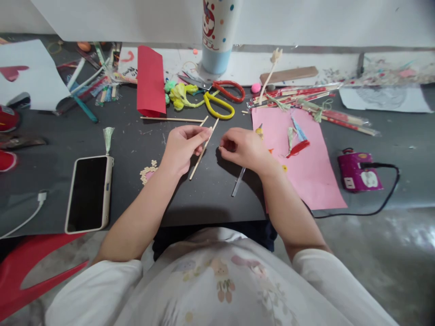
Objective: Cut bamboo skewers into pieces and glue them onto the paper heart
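Observation:
My left hand is closed in a pinch, thumb and forefinger together on a thin wooden stick that slants across the grey table. Just beyond those fingers the tip of another wooden stick shows, and a third stick lies crosswise behind. To the right, apart from the sticks, my right hand is curled with its fingertips together; anything inside them is too small or hidden to make out. A clear strip pokes out below the right hand. Left of my left wrist lies a patch of small beige pieces.
Scissors with red and yellow handles lie behind the hands, near a red folded paper and a tall cup. Pink paper sits under my right forearm. A phone is left; a purple box with a cable, right.

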Tool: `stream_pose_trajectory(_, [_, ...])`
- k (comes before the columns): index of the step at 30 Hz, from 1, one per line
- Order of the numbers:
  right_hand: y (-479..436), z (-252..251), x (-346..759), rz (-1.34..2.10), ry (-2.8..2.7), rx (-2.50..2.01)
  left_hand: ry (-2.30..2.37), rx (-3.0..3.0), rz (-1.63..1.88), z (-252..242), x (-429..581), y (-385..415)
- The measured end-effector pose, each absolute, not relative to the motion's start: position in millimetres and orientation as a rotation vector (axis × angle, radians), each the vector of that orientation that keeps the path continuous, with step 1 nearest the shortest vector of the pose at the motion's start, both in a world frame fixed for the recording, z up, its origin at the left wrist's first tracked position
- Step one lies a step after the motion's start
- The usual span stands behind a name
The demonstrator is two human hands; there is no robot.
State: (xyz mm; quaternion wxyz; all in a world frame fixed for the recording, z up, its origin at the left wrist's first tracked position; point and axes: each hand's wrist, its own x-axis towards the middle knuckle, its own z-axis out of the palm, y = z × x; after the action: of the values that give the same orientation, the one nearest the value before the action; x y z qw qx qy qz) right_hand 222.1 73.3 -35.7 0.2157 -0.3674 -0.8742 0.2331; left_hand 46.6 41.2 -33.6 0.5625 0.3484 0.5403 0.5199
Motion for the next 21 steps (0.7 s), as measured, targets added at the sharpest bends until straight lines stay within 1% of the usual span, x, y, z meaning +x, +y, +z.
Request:
stream_pose_trajectory(4, [74,-41,222,0.575,-2.624,-1.090,1.271,0.826,1.236,-36,46,42])
stream_pose_trajectory(13, [76,-41,226,0.615,-2.639,-1.133,1.274,0.833,1.239,-35,46,41])
stream_pose_trajectory(17, [76,-27,229,0.561,-2.632,-1.223,1.270,0.835,1.216,-36,47,40])
stream_pose_trajectory(21, [71,1,242,0.400,-2.634,-1.476,1.264,0.832,1.179,-36,49,40])
